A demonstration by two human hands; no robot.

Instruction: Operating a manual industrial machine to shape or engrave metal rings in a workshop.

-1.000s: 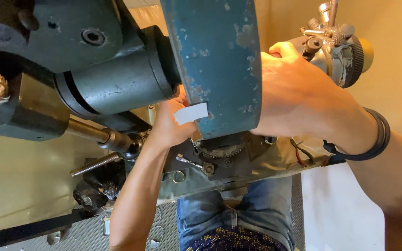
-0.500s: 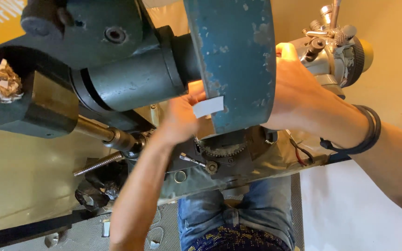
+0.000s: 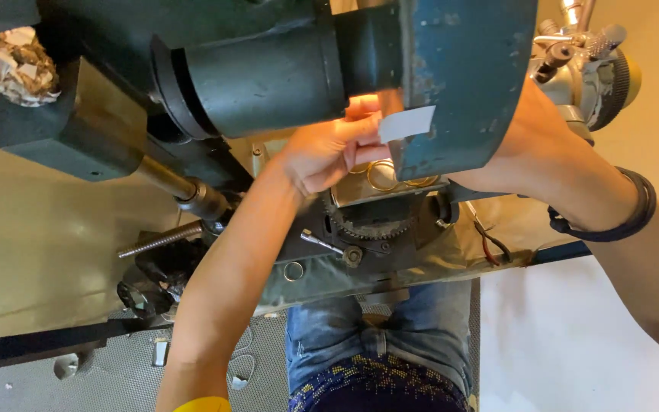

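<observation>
Left hand (image 3: 322, 152) pinched on a ring (image 3: 381, 175) under the blue machine (image 3: 467, 76), right hand (image 3: 532, 145) braced behind it, grip hidden, presumably for steadiness.

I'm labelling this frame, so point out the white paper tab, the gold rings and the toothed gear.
white paper tab (image 3: 407, 122), head view, middle of the tab.
gold rings (image 3: 381, 175), head view, rim of the nearest ring.
toothed gear (image 3: 368, 223), head view, its toothed lower edge.

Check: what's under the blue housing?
Under the blue housing: gold rings on a small tray, a toothed gear below. The left hand reaches in; the housing hides the right hand's fingers.
</observation>
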